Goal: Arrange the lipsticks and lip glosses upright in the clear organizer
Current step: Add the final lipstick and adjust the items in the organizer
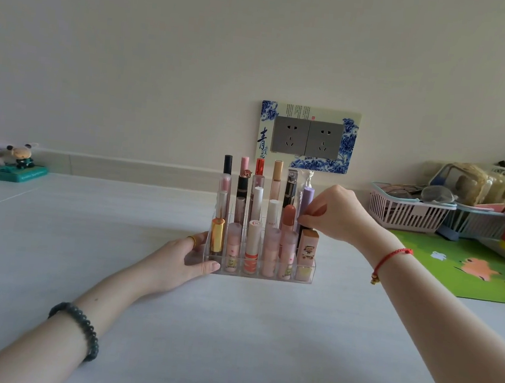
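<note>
White table is carrying a clear organizer at centre. Green mat is lying right, pink basket beyond it

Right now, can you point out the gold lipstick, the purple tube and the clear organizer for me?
gold lipstick (217,235): head view, middle of its shiny gold case.
purple tube (307,198): head view, upper part of its body.
clear organizer (267,277): head view, front bottom edge.
</note>
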Motion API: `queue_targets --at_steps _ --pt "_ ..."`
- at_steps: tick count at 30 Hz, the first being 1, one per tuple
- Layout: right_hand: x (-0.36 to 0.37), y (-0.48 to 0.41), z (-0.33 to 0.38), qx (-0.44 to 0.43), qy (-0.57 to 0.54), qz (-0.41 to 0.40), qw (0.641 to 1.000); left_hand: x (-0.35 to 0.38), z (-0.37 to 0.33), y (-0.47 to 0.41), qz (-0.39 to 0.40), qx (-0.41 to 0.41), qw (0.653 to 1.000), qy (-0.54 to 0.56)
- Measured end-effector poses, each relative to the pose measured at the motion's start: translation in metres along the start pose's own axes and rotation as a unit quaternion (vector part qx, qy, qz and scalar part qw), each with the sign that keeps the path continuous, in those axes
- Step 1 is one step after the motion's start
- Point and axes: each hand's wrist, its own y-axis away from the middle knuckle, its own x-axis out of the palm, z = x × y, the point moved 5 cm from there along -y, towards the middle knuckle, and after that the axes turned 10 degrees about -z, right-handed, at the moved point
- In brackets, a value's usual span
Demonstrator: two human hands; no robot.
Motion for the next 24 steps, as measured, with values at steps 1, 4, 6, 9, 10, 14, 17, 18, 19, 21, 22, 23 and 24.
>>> queue_targets --at_steps 1,4,6,9,10,14,17,18,19,21,22,23,24 --pt "0.0 0.0 0.0006 -0.003 0.001 -0.004 1.0 -0.0001 -0.0001 0.0 -0.001 0.001 1.0 0.0" --pt "0.0 -0.0002 0.0022 -0.01 0.0 -0.012 1.0 -0.0001 -0.0008 0.0003 -0.002 0.003 1.0 -0.002" --pt "0.0001 -0.0004 0.0032 -0.015 0.002 -0.015 1.0 0.0 -0.0009 0.0002 -0.001 0.003 1.0 0.001" --pt "0.0008 -0.001 0.0043 -0.018 -0.005 -0.021 1.0 0.0 -0.0002 0.0006 -0.002 0.0 1.0 0.001" --pt "0.0011 -0.0011 0.0045 -0.019 -0.008 -0.023 1.0 -0.0001 0.0002 0.0007 -0.002 -0.002 1.0 0.001" --pt "0.0011 -0.0016 0.0023 -0.01 -0.03 -0.028 0.999 0.0 0.0 0.0006 0.001 -0.001 1.0 0.002" --pt "0.0011 -0.0013 0.0003 -0.01 -0.031 -0.022 0.999 0.0002 0.0006 0.0001 0.001 -0.001 1.0 0.001" --pt "0.0009 -0.0009 -0.0002 -0.01 -0.031 -0.022 0.999 0.0003 0.0012 -0.0001 0.002 -0.003 1.0 0.002" --pt "0.0005 -0.0005 -0.0006 -0.009 -0.034 -0.023 0.999 0.0003 0.0017 -0.0001 0.002 -0.004 1.0 -0.001" --pt "-0.0013 0.0007 -0.0013 -0.007 -0.04 -0.028 0.999 0.0002 0.0024 -0.0002 0.003 -0.001 1.0 -0.009" --pt "-0.0027 0.0014 -0.0013 -0.008 -0.043 -0.03 0.999 0.0001 0.0026 -0.0002 0.002 0.0 1.0 -0.01" --pt "-0.0045 0.0022 -0.0012 -0.008 -0.046 -0.034 0.998 0.0 0.003 -0.0003 0.001 -0.001 1.0 -0.011" --pt "-0.007 0.0027 -0.0008 -0.009 -0.05 -0.04 0.998 0.0001 0.0034 -0.0004 0.001 -0.003 1.0 -0.01"
